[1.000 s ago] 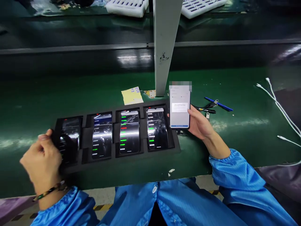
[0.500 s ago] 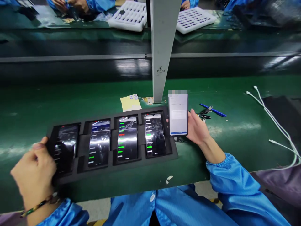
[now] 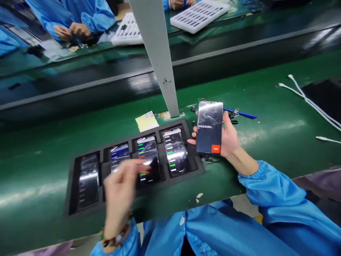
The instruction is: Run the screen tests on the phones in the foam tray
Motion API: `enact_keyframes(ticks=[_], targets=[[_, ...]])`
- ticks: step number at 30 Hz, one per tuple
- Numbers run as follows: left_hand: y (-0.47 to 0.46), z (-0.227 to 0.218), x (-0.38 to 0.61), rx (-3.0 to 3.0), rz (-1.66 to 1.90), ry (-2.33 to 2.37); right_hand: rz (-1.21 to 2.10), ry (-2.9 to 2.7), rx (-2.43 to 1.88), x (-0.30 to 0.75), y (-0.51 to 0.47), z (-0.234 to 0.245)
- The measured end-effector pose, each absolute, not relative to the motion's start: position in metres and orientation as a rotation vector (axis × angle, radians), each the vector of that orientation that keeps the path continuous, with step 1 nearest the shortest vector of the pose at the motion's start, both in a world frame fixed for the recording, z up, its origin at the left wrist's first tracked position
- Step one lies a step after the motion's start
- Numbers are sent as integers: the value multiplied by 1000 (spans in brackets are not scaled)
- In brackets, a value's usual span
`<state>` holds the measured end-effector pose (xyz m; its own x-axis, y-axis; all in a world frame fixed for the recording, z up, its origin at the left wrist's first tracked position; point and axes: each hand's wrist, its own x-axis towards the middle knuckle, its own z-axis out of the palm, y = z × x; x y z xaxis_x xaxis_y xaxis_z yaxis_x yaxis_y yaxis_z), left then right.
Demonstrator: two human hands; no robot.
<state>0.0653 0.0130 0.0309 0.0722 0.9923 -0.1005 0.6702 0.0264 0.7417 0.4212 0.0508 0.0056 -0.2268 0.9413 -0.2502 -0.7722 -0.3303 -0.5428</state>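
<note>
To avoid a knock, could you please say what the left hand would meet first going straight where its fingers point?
Probably the rightmost phone in the black tray; the left hand is blurred and its height unclear, so it might pass above and meet the held phone instead.

Place: a factory-style electronics workshop.
Surface (image 3: 250, 142): long, glossy and green, running across the view.
Far side: a second green worktop (image 3: 231, 19) facing this one, past a dark band with a pale rail (image 3: 226, 51); a grey post (image 3: 161, 57) rises in front.
Workwear: shiny blue smocks with gathered cuffs, seen on the wearer's sleeve (image 3: 274, 185) and on a co-worker (image 3: 71, 16) opposite.
Phone tray (image 3: 197, 166): black, four phones (image 3: 176, 153) in separate slots, several screens listing green or red entries.
Held phone (image 3: 209, 124): screen text beginning "OTG", with a red button.
White trays (image 3: 192, 31): slotted, beyond the rail.
</note>
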Motion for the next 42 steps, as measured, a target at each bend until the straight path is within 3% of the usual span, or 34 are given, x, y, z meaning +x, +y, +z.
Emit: enact_keyframes(ticks=[2,5,11,29,42], targets=[[1,26,134,1355,483,1057,1791,-362,-616,422,50,5],[-8,17,208,996,266,662,1822,-399,-590,427,49,5],[0,5,247,832,397,744,2016,-383,-530,434,54,12],[-1,-2,251,836,469,709,1718,-479,-626,413,43,7],[1,-2,249,819,430,663,1737,-530,-660,416,42,10]])
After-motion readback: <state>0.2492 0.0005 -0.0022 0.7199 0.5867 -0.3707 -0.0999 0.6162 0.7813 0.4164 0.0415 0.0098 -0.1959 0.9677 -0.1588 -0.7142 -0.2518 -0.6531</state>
